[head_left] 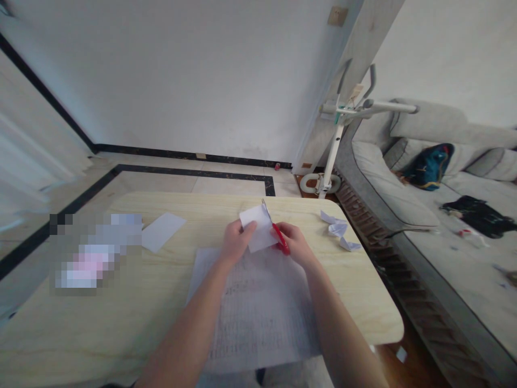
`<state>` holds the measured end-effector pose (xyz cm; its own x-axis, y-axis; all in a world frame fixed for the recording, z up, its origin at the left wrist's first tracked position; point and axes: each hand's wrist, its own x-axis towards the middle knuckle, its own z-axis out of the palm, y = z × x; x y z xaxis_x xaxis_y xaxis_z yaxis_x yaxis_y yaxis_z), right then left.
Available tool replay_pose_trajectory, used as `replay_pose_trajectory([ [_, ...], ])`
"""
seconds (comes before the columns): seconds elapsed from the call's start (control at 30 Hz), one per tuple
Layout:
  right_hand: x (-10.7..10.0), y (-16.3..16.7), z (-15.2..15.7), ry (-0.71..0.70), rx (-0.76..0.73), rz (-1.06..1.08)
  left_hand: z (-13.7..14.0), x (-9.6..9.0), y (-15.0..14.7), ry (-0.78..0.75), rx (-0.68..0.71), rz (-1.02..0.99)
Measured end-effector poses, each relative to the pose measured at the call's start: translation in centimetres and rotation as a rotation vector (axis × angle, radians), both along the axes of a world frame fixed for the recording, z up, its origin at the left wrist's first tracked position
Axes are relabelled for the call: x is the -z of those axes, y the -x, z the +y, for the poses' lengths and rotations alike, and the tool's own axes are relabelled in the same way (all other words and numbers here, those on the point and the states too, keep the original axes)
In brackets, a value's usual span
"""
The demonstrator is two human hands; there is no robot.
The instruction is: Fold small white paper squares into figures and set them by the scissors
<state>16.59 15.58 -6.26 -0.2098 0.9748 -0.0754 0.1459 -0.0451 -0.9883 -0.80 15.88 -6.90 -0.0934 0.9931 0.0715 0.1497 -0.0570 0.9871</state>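
Note:
My left hand (pixel 237 241) pinches a small piece of white paper (pixel 258 223) by its left side, thumb on top. In my right hand (pixel 294 241) is a pair of scissors (pixel 281 240) with red handles. Their blades point away from me and lie along the right edge of the white paper; whether they are parted I cannot make out. Both hands are above the far end of a large sheet of printed paper (pixel 258 307), which lies on the pale wooden table (pixel 355 307) between my forearms.
Several folded paper pieces (pixel 337 230) rest at the table's right. Another white sheet (pixel 163 231) lies to the left, near a pixelated patch. Beyond the table's right edge stand a grey sofa (pixel 404 207) and a white exercise machine (pixel 335 145). A paper scrap (pixel 401 354) is on the floor.

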Motion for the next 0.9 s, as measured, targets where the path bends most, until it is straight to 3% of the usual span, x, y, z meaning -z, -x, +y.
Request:
replay_pose_trajectory([
  [0.47,-0.44,0.27,-0.15,0.045,0.024,0.025,0.35,0.56,0.08,0.025,0.010,-0.018],
  [0.9,-0.28,0.53,-0.15,0.052,0.064,0.059,0.40,-0.02,0.11,0.061,-0.004,-0.053],
])
